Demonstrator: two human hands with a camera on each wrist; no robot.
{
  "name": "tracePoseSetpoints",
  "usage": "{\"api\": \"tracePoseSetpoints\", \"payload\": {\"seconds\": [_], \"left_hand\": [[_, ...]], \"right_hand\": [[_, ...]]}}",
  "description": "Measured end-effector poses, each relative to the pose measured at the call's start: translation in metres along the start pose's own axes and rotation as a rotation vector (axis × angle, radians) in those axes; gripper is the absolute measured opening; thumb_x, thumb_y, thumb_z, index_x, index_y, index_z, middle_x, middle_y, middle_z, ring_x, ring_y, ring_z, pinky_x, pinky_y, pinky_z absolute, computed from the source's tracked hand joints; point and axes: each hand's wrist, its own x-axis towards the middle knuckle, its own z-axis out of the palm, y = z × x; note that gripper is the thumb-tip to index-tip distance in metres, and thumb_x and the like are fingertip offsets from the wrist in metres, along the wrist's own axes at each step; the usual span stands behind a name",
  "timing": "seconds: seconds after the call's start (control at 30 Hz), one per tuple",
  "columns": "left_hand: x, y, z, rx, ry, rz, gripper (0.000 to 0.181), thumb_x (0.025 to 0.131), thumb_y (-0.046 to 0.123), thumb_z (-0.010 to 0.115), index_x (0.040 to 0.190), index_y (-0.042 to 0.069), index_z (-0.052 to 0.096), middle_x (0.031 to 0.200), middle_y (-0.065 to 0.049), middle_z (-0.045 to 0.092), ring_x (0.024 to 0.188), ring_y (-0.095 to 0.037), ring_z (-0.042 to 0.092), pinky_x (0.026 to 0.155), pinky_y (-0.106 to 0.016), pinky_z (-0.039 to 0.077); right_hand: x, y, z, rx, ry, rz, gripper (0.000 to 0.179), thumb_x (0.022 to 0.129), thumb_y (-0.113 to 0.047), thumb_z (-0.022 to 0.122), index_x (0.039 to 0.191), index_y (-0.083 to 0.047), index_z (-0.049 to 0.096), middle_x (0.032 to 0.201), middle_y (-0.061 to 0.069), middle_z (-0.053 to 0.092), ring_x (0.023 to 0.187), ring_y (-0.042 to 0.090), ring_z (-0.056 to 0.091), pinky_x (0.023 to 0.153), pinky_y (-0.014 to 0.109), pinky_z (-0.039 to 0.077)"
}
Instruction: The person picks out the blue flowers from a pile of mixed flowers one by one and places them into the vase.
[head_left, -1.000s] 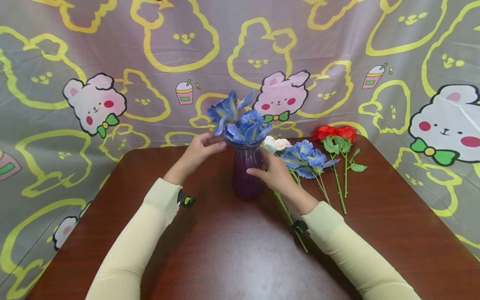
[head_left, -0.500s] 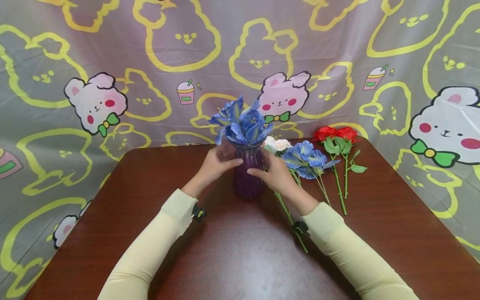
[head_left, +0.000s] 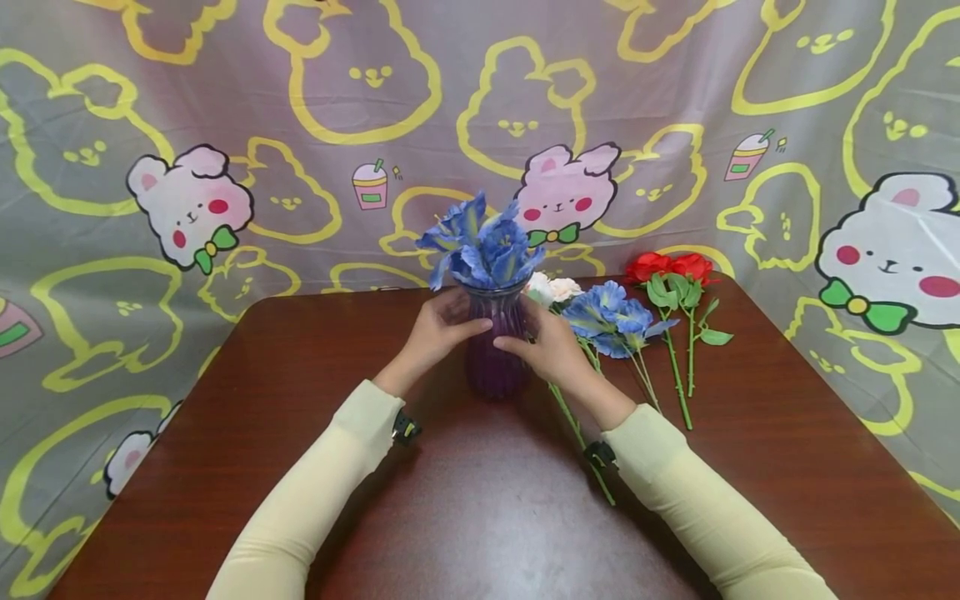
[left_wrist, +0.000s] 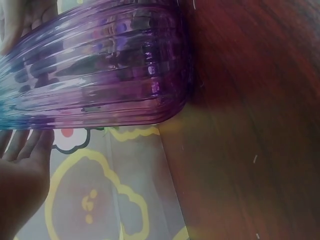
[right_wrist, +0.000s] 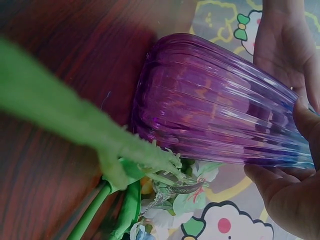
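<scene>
A ribbed purple glass vase (head_left: 495,371) stands upright on the table, and blue artificial flowers (head_left: 483,250) with yellow-streaked petals rise from its mouth. My left hand (head_left: 435,333) holds the vase's left side below the rim, thumb across the front. From the right side my right hand (head_left: 551,346) grips it at about the same height. Fingers of both hands curve behind the glass, partly hidden in the head view. Seen from the left wrist, the vase's base (left_wrist: 170,65) is purple and fades to blue toward the neck.
Right of the vase lie more blue flowers (head_left: 611,317), pale flowers (head_left: 555,287) and red roses (head_left: 671,267) with green stems. One long stem (head_left: 581,442) reaches toward the front of the brown table (head_left: 480,517). A cartoon-printed curtain (head_left: 420,100) hangs behind.
My left hand has come down and right from beside the blooms to the vase's left side. The blue flowers in the vase have shifted closer together. My right hand has stayed on the vase.
</scene>
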Motion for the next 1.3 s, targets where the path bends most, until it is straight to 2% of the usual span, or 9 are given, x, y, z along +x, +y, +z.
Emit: {"api": "tracePoseSetpoints", "payload": {"seconds": [0.2, 0.5, 0.73, 0.9, 1.07, 1.3], "left_hand": [[-0.001, -0.002, 0.0, 0.004, 0.009, 0.004, 0.049, 0.085, -0.004, 0.071, 0.13, -0.01, 0.054, 0.125, -0.026, 0.059, 0.12, -0.035, 0.055, 0.102, -0.042, 0.044], [-0.002, -0.004, -0.002, 0.074, 0.006, 0.036, 0.048, 0.085, -0.001, 0.072, 0.13, -0.01, 0.055, 0.124, -0.025, 0.061, 0.116, -0.035, 0.058, 0.098, -0.042, 0.047], [-0.001, -0.004, -0.002, 0.09, 0.012, 0.053, 0.046, 0.084, -0.002, 0.073, 0.126, -0.012, 0.056, 0.12, -0.026, 0.062, 0.113, -0.036, 0.06, 0.096, -0.041, 0.048], [0.0, -0.002, -0.002, 0.11, 0.007, 0.054, 0.045, 0.084, -0.003, 0.073, 0.125, -0.012, 0.057, 0.121, -0.026, 0.062, 0.114, -0.036, 0.059, 0.097, -0.043, 0.047], [0.002, -0.002, -0.001, 0.124, -0.006, 0.036, 0.045, 0.085, -0.002, 0.072, 0.126, -0.011, 0.056, 0.124, -0.025, 0.061, 0.116, -0.035, 0.058, 0.098, -0.043, 0.046], [0.008, -0.033, -0.004, 0.109, 0.028, -0.016, 0.054, 0.083, 0.005, 0.077, 0.132, -0.007, 0.055, 0.13, -0.022, 0.057, 0.12, -0.032, 0.056, 0.101, -0.039, 0.045]], "right_hand": [[0.0, 0.0, 0.001, -0.016, -0.004, 0.007, 0.074, 0.087, -0.022, 0.076, 0.146, 0.001, 0.038, 0.139, 0.02, 0.051, 0.119, 0.032, 0.056, 0.095, 0.045, 0.049], [0.002, -0.001, 0.0, -0.037, -0.028, 0.007, 0.075, 0.087, -0.025, 0.075, 0.148, -0.001, 0.036, 0.14, 0.018, 0.05, 0.119, 0.032, 0.056, 0.095, 0.045, 0.049], [0.005, -0.002, -0.003, -0.118, -0.063, -0.005, 0.077, 0.088, -0.029, 0.075, 0.148, 0.0, 0.036, 0.139, 0.02, 0.05, 0.114, 0.034, 0.059, 0.09, 0.047, 0.051], [0.007, -0.003, -0.009, -0.148, -0.104, -0.004, 0.078, 0.088, -0.031, 0.074, 0.148, 0.0, 0.035, 0.143, 0.018, 0.046, 0.119, 0.034, 0.055, 0.093, 0.046, 0.05], [0.003, -0.008, -0.023, -0.174, -0.116, 0.039, 0.076, 0.089, -0.035, 0.073, 0.148, -0.002, 0.038, 0.143, 0.018, 0.047, 0.121, 0.036, 0.054, 0.096, 0.047, 0.048], [-0.009, -0.005, -0.05, -0.236, -0.153, 0.089, 0.065, 0.092, -0.039, 0.067, 0.142, -0.003, 0.048, 0.136, 0.017, 0.054, 0.115, 0.035, 0.058, 0.091, 0.05, 0.049]]}}
